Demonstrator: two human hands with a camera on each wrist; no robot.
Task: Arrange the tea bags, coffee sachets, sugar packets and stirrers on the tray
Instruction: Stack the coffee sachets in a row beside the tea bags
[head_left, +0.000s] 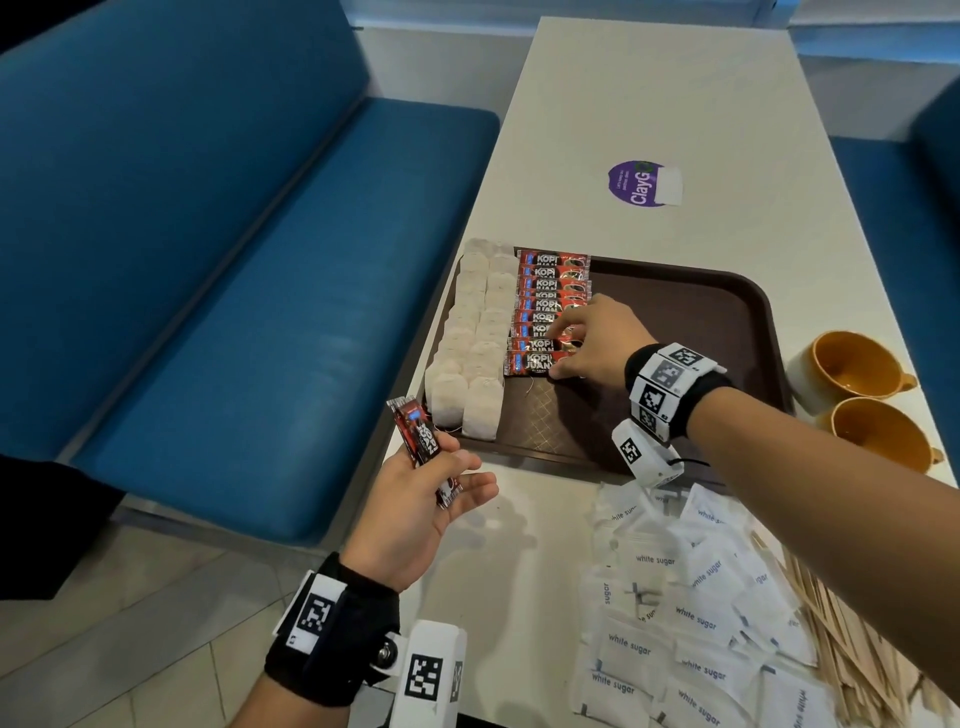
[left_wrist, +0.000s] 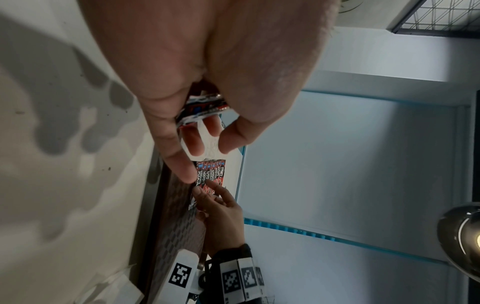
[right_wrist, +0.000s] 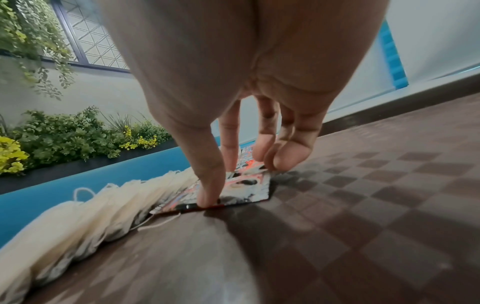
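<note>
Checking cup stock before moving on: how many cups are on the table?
2: both cups lie tipped, right of the tray, one farther, one nearer. More may sit out of frame.

Red sachets (head_left: 550, 306) on the tray read "KOPI JUAN"; near-right packets (head_left: 675, 623) "white sugar"; far purple sticker (head_left: 638, 183) "ClayG".

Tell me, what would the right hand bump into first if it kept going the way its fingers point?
Probably the tea bags, just past the coffee sachets the right hand touches.
</note>
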